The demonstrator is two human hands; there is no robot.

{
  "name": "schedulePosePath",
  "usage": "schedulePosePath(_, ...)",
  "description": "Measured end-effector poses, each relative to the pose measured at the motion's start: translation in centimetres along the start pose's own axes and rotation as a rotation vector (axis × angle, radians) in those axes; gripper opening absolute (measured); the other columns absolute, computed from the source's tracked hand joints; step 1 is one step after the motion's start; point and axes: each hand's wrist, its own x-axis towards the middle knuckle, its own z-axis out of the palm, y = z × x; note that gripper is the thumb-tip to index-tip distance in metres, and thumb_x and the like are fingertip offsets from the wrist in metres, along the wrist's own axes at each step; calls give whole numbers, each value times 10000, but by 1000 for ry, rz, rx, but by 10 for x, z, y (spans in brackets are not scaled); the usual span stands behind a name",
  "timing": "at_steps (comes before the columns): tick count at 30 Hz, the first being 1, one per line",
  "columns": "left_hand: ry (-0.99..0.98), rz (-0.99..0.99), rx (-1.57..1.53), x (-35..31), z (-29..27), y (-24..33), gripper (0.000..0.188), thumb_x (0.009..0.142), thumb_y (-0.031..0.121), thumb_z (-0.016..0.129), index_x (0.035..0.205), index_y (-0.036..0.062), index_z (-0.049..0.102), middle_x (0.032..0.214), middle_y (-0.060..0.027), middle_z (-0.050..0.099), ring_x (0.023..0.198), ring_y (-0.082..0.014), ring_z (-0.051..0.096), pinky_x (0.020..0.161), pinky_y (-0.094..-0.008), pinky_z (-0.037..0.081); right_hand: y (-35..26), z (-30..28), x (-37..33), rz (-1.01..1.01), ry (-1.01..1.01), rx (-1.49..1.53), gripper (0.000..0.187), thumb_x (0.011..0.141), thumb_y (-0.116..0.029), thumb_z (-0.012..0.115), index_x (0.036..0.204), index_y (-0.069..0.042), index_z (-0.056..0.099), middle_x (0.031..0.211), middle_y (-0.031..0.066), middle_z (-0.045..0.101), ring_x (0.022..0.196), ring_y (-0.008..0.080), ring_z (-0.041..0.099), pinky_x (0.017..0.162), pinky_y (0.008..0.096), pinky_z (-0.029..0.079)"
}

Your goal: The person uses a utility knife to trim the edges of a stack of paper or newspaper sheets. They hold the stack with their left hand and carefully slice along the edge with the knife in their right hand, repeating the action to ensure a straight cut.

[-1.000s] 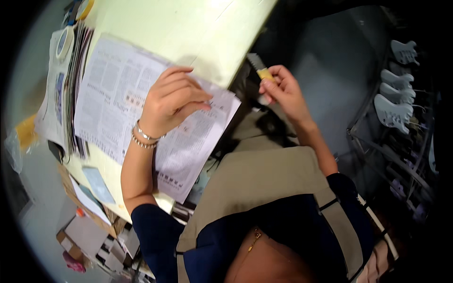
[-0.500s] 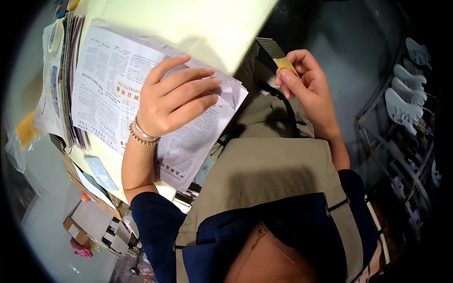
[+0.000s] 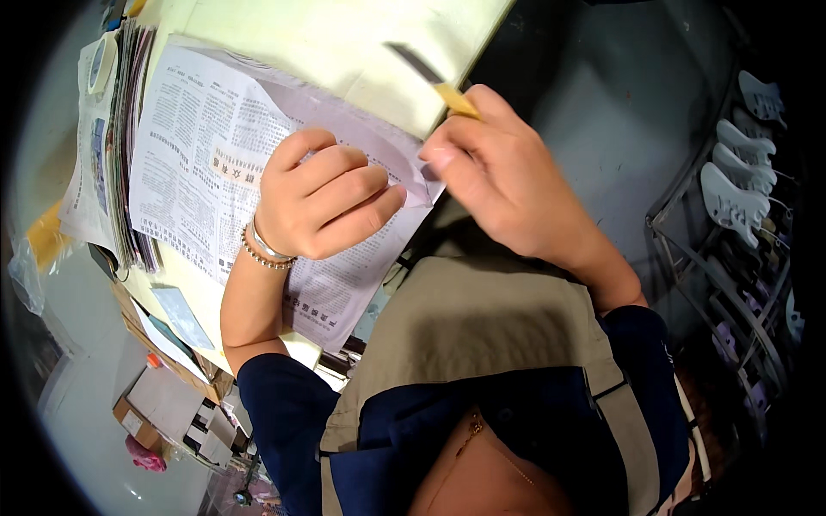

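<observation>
My left hand (image 3: 327, 193), with bracelets at the wrist, has its fingers curled in over a newspaper (image 3: 194, 146). An edge of the top sheet runs up into this hand, and the fingertips are hidden under the knuckles. My right hand (image 3: 503, 176) is closed around the yellow-wrapped end (image 3: 458, 101) of a flat metal cutter blade (image 3: 415, 62). The blade points up and left over the table, slightly blurred. The right fingers are beside the newspaper's right corner; whether they touch it I cannot tell.
The newspaper lies on a pale yellow table (image 3: 370, 43). To its left stands a stack of papers (image 3: 133, 146) with a roll of tape (image 3: 101, 64) on top. A cardboard box (image 3: 142, 421) is at lower left. White plastic shapes (image 3: 736, 193) hang on a rack at right.
My right hand has moved left to the newspaper's corner, bringing the blade over the table. My left fingers, stretched out before, have curled in, and the top sheet's edge has shifted.
</observation>
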Motion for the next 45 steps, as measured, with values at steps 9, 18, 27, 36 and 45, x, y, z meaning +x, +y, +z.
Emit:
schedulePosePath(9, 56, -65, 58, -4, -2, 0, 175, 666, 147, 794, 800, 112, 687, 742, 8, 648, 650, -171, 605, 669, -342, 442, 9, 20, 20, 58, -185, 84, 213, 847, -176, 723, 764, 16, 684, 776, 62, 517, 640, 157, 557, 576, 290, 431)
schedulePosePath(18, 62, -54, 135, -4, -11, -9, 184, 684, 189, 797, 730, 113, 635, 803, 3, 706, 689, -158, 617, 675, -319, 458, 8, 23, 18, 167, -157, 119, 238, 757, -247, 782, 733, -26, 698, 773, 102, 595, 672, 275, 604, 624, 384, 454)
schedulePosePath(27, 1, -21, 205, -4, -15, -6, 146, 723, 146, 772, 727, 107, 631, 909, -35, 761, 848, -191, 708, 775, -325, 507, 12, 22, 16, 161, -174, 145, 204, 835, -174, 771, 775, -5, 674, 741, 40, 526, 642, 106, 528, 560, 262, 404)
schedulePosePath(36, 20, -95, 8, -7, -7, -9, 172, 723, 151, 784, 778, 92, 632, 741, -31, 659, 734, -218, 668, 735, -353, 531, 12, -19, 4, 18, -47, 104, 410, 985, -48, 499, 1392, -104, 500, 832, 54, 599, 701, 126, 511, 647, 255, 410)
schedulePosePath(45, 10, -145, -116, -6, -5, -8, 192, 627, 170, 747, 777, 116, 640, 711, -9, 574, 655, -210, 562, 690, -358, 443, 3, -31, -8, 59, -100, 28, 300, 965, -10, 550, 1264, 2, 524, 843, 71, 651, 814, 122, 637, 712, 243, 469)
